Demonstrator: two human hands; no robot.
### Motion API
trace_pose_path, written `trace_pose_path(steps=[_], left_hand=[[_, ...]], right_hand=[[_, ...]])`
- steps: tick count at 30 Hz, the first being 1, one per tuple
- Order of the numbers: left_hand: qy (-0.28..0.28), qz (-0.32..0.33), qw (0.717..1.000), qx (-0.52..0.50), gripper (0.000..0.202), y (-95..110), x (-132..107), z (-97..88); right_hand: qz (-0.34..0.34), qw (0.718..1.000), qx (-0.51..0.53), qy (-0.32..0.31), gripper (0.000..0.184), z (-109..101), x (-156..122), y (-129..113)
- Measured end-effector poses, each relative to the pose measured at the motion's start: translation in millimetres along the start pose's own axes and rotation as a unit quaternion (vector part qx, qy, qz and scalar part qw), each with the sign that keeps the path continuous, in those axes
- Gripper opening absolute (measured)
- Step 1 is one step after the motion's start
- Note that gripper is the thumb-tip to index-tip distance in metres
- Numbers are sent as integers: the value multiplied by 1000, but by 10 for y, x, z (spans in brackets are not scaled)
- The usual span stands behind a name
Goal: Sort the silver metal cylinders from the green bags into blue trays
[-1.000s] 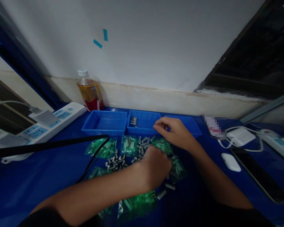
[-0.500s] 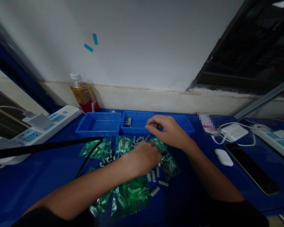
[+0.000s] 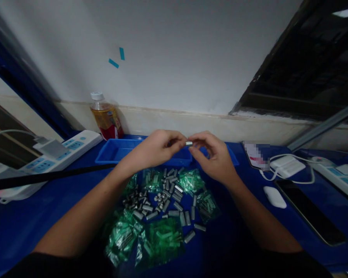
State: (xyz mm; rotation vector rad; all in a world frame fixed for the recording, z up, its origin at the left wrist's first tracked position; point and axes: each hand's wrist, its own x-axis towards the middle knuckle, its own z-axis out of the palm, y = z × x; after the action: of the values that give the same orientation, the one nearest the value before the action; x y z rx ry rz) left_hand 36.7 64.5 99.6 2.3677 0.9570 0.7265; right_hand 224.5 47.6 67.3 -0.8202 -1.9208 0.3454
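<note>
In the middle, above the blue trays, my left hand (image 3: 161,146) pinches a small metal standoff (image 3: 189,143) between thumb and fingertips. My right hand (image 3: 213,154) is curled close beside it, thumb and forefinger apart around the standoff's free end; whether they touch it I cannot tell. Below both hands, loose metal standoffs (image 3: 174,213) and short screws (image 3: 137,200) lie scattered on the blue table (image 3: 232,231). Clear green bags of parts (image 3: 165,239) surround them, with another green bag (image 3: 191,180) near the trays.
Behind my hands stand blue trays (image 3: 104,152), partly covered by them. A drink bottle (image 3: 106,119) is against the wall. Power strips (image 3: 72,146) lie at both sides. To the right are a white earbud case (image 3: 275,197), a black phone (image 3: 310,212) and a charger with cable (image 3: 288,166).
My left hand has risen from the pile to the trays and now holds a standoff. My right hand has shifted slightly right, its fingers meeting the left hand's. More of the pile is uncovered.
</note>
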Motion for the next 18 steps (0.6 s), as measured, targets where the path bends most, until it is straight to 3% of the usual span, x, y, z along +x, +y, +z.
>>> trace_pose_path(steps=[5,9,13,18], left_hand=[[-15,-21,998,-51,26,-19,-21,-68],[40,7,994,-100,27,-45,-24,-11],[68,62,994,-57,17,-25,-24,19],[89,35,995,-14,19,34,-35,-25]], right_hand=[[-66,994,-87,20,11,72,-29,-55],[0,997,-33,76,10,163,-73,-5],[91,989,74,88,16,231,-109,33],[67,993,45,90,24,223,-110,-41]])
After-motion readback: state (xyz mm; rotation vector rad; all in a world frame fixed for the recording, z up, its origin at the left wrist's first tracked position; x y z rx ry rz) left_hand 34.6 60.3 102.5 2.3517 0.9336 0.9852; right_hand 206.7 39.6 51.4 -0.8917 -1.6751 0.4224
